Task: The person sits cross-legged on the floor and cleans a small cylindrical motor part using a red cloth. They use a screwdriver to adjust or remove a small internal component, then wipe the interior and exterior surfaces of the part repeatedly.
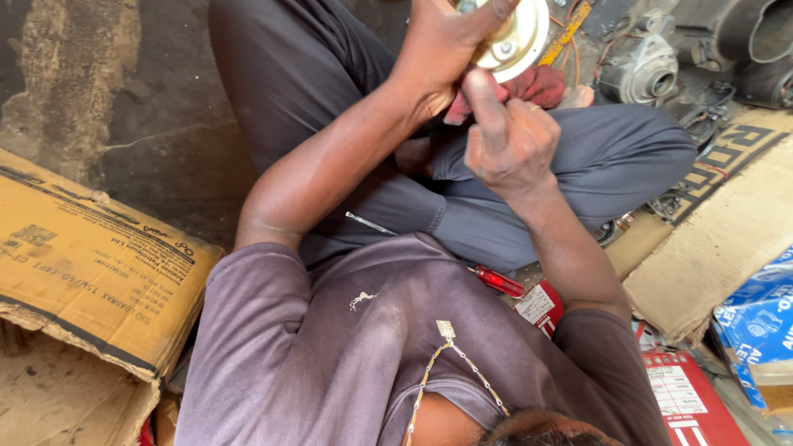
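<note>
While the left hand clasps a cream round part, the right hand touches it.

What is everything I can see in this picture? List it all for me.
round metal part: one, cream and brass, held up at top centre
screwdriver: one, red handle, lying on the lap
cardboard box: one, brown, on the left
flattened cardboard: one, brown, on the right
blue box: one, right edge
red packets: two, lower right
grey machine parts: several, top right
left hand: grips the round part
right hand: forefinger raised to the part
</note>
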